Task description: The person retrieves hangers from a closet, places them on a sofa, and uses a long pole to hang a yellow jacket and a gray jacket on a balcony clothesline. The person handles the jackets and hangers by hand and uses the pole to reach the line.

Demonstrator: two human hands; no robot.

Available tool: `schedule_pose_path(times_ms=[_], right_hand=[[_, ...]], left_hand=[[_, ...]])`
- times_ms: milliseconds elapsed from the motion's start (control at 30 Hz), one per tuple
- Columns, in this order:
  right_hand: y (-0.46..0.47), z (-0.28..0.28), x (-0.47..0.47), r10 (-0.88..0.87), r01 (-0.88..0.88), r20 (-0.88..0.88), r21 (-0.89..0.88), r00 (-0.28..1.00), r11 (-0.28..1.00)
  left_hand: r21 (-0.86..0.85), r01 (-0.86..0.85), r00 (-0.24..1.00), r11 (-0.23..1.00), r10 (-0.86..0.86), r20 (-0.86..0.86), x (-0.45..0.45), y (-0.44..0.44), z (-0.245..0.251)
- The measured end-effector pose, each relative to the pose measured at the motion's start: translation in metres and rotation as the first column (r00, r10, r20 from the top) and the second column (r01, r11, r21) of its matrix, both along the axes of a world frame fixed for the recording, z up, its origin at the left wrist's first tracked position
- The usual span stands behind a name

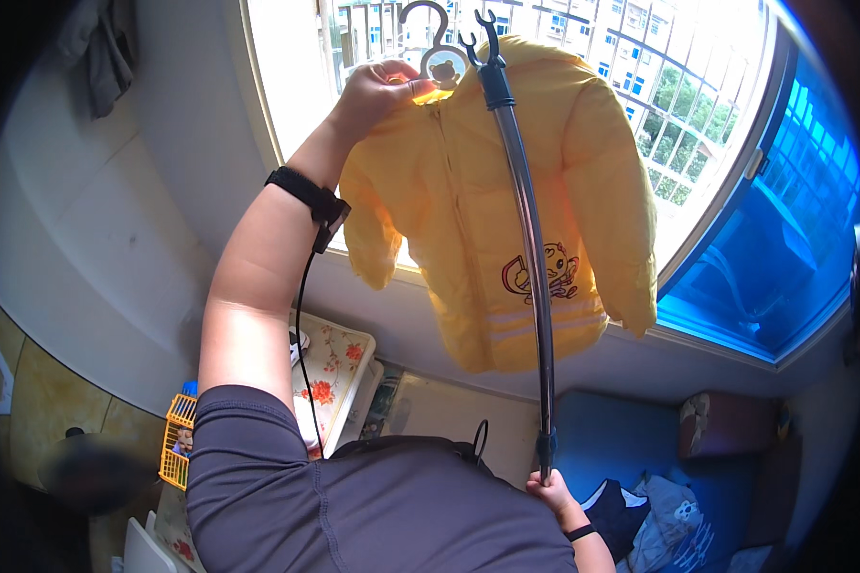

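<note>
My left hand, raised before the window, grips a clothes hanger at its base, close to the jacket's neck opening. The hanger has an open hook and a small bear figure in its round centre. A padded yellow jacket hangs from it, with a front zip, a printed cartoon duck and pale stripes near the hem. Low on the right, my right hand is wrapped around the lower end of a metal clothes pole. The pole rises in front of the jacket, and its dark forked head stands just right of the hanger hook.
Behind the jacket is a barred window with a blue-tinted pane at right. Dark and grey clothes lie on a blue surface. A flowered cabinet top and an orange basket are at left.
</note>
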State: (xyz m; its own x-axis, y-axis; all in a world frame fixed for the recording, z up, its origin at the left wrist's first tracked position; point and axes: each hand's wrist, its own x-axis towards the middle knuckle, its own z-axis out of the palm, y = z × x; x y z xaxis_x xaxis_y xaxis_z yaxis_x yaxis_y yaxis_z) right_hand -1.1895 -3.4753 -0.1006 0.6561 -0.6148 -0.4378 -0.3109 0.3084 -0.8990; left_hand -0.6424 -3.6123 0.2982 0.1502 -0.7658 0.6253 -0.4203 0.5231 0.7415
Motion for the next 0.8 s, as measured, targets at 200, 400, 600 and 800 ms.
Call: schedule_pose_path(times_ms=[200, 400, 600, 800], right_hand=[[0.006, -0.001, -0.011, 0.016, -0.014, -0.041, 0.048, 0.999, 0.999], [0.013, -0.008, -0.021, 0.144, -0.157, 0.072, 0.223, 0.987, 0.962], [0.022, -0.013, -0.027, 0.114, -0.141, 0.118, 0.249, 0.986, 0.958], [0.032, -0.003, -0.024, 0.12, -0.158, 0.14, 0.3, 0.983, 0.941]], left_hand=[[-0.014, 0.025, 0.999, 1.0, -0.025, -0.023, -0.006, -0.005, 0.0], [-0.058, -0.05, 0.999, 0.997, 0.049, -0.017, -0.009, -0.008, 0.0], [-0.061, -0.002, 0.998, 0.998, -0.001, -0.061, -0.017, -0.012, -0.002], [-0.182, -0.272, 0.958, 0.945, 0.283, 0.041, -0.023, -0.021, -0.003]])
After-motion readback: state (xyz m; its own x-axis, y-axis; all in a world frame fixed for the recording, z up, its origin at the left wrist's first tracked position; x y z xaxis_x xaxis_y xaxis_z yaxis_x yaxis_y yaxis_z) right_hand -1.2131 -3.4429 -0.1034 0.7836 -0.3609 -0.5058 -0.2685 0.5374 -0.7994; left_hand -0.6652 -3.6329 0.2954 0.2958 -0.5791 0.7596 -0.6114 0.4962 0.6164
